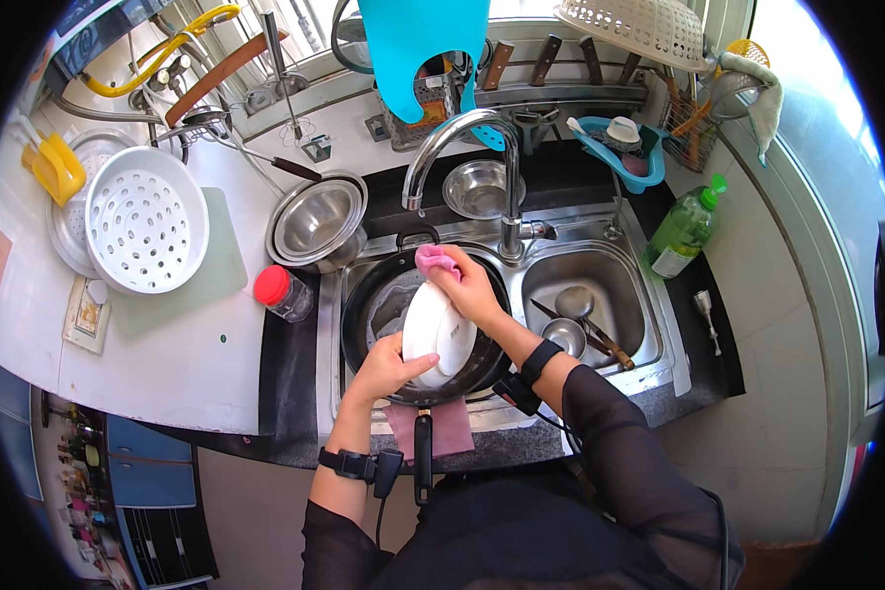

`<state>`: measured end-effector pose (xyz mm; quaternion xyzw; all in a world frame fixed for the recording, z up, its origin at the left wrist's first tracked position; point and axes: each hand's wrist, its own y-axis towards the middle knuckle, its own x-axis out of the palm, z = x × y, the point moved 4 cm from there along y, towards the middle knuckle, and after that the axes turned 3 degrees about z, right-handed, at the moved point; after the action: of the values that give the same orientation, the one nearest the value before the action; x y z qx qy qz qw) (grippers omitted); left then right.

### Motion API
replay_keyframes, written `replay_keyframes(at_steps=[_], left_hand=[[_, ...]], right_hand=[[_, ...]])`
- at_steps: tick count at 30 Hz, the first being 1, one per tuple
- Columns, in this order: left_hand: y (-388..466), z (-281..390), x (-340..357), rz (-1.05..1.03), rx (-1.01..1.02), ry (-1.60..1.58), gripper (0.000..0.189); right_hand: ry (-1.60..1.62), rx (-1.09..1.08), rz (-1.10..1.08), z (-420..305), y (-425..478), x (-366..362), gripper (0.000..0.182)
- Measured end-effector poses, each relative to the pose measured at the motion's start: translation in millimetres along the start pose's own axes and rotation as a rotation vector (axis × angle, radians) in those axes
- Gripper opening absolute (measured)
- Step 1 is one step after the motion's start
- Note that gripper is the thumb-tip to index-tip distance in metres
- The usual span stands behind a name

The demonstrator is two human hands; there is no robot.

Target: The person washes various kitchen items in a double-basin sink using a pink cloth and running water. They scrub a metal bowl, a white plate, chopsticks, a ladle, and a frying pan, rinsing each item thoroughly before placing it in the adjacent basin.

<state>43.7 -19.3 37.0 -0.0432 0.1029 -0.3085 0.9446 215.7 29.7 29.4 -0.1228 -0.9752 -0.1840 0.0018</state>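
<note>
My left hand (389, 369) grips the lower left edge of a white dish (442, 332), its thumb on the dish's underside. At the dish's upper edge my right hand (468, 284) holds a pink cloth (437, 261) pressed against it. The dish is tilted above a black frying pan (352, 324) with soapy water (387, 306) in it. This pan rests over the left sink basin, its black handle (422, 450) towards me. Above the pan arches a chrome faucet (464, 118). Whether water runs from it, I cannot tell.
The right basin (627, 295) holds a ladle, a small metal bowl and wooden-handled utensils. A green soap bottle (682, 228) stands to the right. Nested steel bowls (317, 221), a red-lidded jar (284, 291) and a white colander (147, 221) are on the left. A pink cloth (442, 431) lies under the pan handle.
</note>
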Motion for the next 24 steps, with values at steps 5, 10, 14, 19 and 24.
replay_keyframes(at_steps=[5, 10, 14, 19, 24], left_hand=[[10, -18, 3, 0.169, 0.137, -0.194, 0.026], [9, -29, 3, 0.197, 0.106, -0.207, 0.024], [-9, -13, 5, 0.165, 0.044, -0.288, 0.028], [-4, -16, 2, 0.17, 0.088, -0.139, 0.024], [10, -36, -2, 0.244, 0.115, -0.181, 0.027]], right_hand=[[-0.285, -0.592, -0.129, -36, -25, 25, 0.04], [-0.269, -0.571, -0.204, -37, -17, 29, 0.035], [0.229, 0.546, -0.093, 27, -4, 2, 0.036], [0.291, 0.589, 0.079, 46, -13, 5, 0.038], [-0.317, -0.47, -0.088, -37, -26, 45, 0.043]])
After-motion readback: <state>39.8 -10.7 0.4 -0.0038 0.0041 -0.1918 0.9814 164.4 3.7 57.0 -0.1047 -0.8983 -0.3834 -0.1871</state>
